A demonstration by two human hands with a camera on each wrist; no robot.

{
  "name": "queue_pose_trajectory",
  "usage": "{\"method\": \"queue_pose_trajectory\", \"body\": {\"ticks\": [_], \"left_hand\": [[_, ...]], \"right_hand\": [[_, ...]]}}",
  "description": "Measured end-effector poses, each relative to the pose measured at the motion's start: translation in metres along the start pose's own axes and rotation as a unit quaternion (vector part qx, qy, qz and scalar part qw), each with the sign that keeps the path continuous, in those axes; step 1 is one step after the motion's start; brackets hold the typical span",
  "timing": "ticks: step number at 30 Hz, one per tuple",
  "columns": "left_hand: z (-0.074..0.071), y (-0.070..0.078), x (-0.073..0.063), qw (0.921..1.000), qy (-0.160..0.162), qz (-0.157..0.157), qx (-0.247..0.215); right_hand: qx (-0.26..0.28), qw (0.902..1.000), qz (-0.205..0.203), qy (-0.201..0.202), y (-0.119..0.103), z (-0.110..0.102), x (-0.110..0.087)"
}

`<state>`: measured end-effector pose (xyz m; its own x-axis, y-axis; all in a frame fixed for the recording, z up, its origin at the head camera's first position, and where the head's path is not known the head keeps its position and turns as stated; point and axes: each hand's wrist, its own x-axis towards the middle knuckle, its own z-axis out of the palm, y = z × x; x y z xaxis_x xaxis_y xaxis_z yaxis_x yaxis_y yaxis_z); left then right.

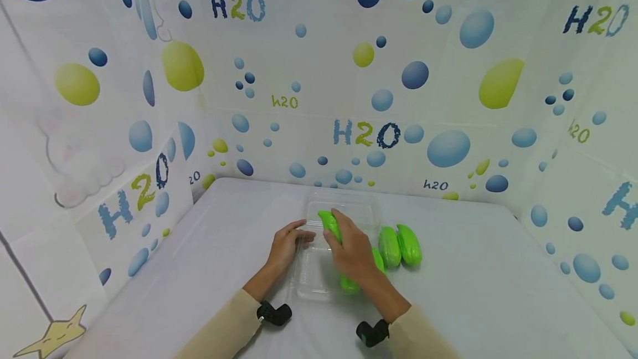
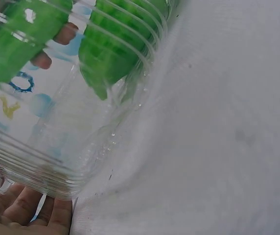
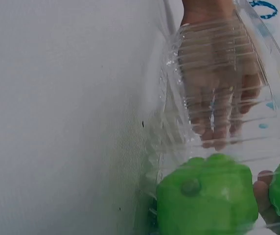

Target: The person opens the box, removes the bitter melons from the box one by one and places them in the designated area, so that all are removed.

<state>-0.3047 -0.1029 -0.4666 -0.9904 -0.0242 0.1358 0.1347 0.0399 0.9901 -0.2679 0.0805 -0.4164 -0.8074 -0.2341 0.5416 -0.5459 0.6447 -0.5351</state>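
Observation:
A clear plastic container [image 1: 319,276] with ribbed walls lies on the white table. My left hand [image 1: 285,245] holds its left side, fingers against the ribbed wall in the left wrist view. My right hand [image 1: 353,248] grips a bright green, bumpy bitter gourd [image 1: 329,223] over the container; its fingers [image 2: 66,33] show through the plastic in the left wrist view. Another bitter gourd [image 3: 208,196] lies inside at the container's right side. In the head view, the right hand and forearm partly cover the green shapes below them.
Two more bitter gourds, one nearer [image 1: 390,247] and one farther right [image 1: 410,245], lie side by side right of the container. A clear lid section [image 1: 344,199] extends toward the back. Printed white curtains [image 1: 319,71] surround the table.

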Motion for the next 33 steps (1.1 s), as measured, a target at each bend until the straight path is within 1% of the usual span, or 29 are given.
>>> {"method": "queue_pose_trajectory", "body": {"ticks": [4, 7, 11, 14, 17, 20, 23, 27, 29, 33], "left_hand": [[0.000, 0.000, -0.001, 1.0000, -0.003, 0.003, 0.005], [0.000, 0.000, -0.001, 1.0000, -0.006, 0.004, 0.000], [0.000, -0.001, -0.001, 0.9998, -0.015, -0.005, -0.012], [-0.001, -0.001, 0.000, 0.9995, -0.022, -0.012, -0.016], [-0.002, -0.001, 0.000, 0.9994, -0.029, -0.010, -0.016], [-0.002, 0.001, -0.001, 0.9996, -0.022, -0.007, -0.014], [-0.002, 0.001, -0.001, 0.9999, -0.013, -0.002, -0.008], [-0.002, 0.002, -0.001, 0.9998, -0.018, 0.004, -0.002], [-0.002, 0.005, -0.002, 0.9997, -0.024, 0.004, -0.003], [-0.003, 0.022, -0.012, 0.9995, -0.033, 0.004, 0.001]], "right_hand": [[-0.003, 0.9999, 0.006, 0.009, 0.004, -0.004, 0.000], [-0.004, 0.9998, -0.003, 0.021, 0.009, -0.007, 0.000], [-0.004, 0.9991, -0.013, 0.040, 0.015, -0.010, 0.000], [-0.005, 0.9984, -0.008, 0.055, 0.020, -0.013, 0.001], [-0.012, 0.9974, 0.001, 0.071, 0.026, -0.016, 0.001], [-0.015, 0.9967, 0.000, 0.080, 0.031, -0.017, 0.001], [-0.021, 0.9958, -0.012, 0.088, 0.033, -0.018, 0.003], [-0.027, 0.9944, -0.017, 0.100, 0.034, -0.020, 0.004], [-0.024, 0.9943, -0.011, 0.104, 0.035, -0.023, 0.005], [-0.018, 0.9947, 0.010, 0.101, 0.038, -0.029, 0.006]]}}
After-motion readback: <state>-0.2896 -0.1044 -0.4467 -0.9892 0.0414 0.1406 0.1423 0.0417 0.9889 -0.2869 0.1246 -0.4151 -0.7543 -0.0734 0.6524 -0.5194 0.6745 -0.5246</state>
